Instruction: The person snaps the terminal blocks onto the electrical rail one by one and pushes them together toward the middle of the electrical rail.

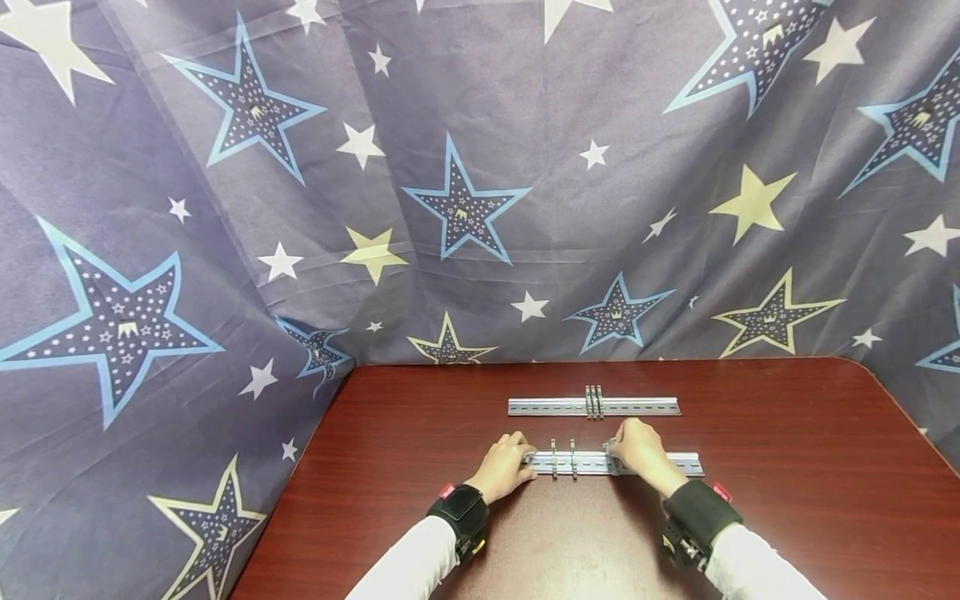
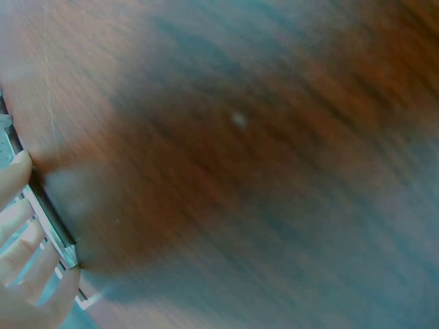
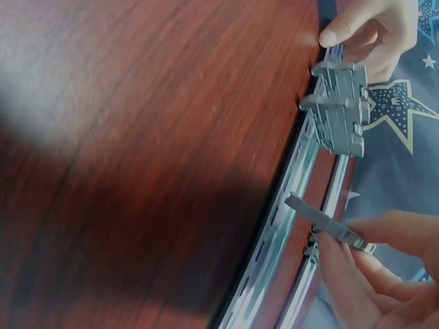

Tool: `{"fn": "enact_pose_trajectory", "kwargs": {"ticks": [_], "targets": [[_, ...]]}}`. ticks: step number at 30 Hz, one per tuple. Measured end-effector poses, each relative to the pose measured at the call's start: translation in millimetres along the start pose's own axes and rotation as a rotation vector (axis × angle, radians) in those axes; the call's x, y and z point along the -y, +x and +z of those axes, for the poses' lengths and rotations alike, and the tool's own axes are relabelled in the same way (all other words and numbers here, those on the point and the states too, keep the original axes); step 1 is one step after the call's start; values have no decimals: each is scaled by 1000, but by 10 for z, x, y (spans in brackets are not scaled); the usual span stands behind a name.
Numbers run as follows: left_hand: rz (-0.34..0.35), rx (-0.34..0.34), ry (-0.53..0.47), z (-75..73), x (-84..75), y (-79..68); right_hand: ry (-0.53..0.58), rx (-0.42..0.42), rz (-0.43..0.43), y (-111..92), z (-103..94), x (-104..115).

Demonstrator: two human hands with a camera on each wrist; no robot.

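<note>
My left hand (image 1: pixel 501 467) grips the left end of the near metal DIN rail (image 1: pixel 681 464), thumb on the near edge and fingers on the far side. Two thin grey terminal blocks (image 3: pixel 336 123) stand upright across this rail, a little right of that hand. Over the rail's right half, my right hand (image 1: pixel 641 450) pinches another grey terminal block (image 3: pixel 321 219) between thumb and fingers. In the right wrist view that block lies crosswise, its free end overlapping the rail. Only the rail's end and the left fingers show in the left wrist view.
Behind the near rail lies a second DIN rail (image 1: pixel 540 407), parallel to it, with several terminal blocks (image 1: pixel 593 402) close together near its middle. Both rest on a dark red wooden table (image 1: pixel 390 433). A star-patterned curtain (image 1: pixel 480 283) hangs along the table's back edge.
</note>
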State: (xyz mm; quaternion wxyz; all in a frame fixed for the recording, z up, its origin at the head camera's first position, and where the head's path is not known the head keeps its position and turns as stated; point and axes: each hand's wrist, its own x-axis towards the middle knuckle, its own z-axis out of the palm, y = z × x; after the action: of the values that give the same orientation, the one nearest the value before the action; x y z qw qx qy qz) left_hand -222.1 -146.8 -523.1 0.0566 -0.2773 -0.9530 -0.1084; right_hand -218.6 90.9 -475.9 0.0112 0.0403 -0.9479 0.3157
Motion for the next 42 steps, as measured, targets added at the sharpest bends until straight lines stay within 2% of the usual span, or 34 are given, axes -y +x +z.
{"fn": "enact_pose_trajectory", "kwargs": {"ticks": [14,27,42], "targets": [[11,-8,15,3,-1,6,20,-7,-3,-29,154,69],[13,-7,13,19,12,7,0,-75,-39,-8,240,86],[8,-6,7,11,4,11,-59,-63,-45,58,278,131]]}}
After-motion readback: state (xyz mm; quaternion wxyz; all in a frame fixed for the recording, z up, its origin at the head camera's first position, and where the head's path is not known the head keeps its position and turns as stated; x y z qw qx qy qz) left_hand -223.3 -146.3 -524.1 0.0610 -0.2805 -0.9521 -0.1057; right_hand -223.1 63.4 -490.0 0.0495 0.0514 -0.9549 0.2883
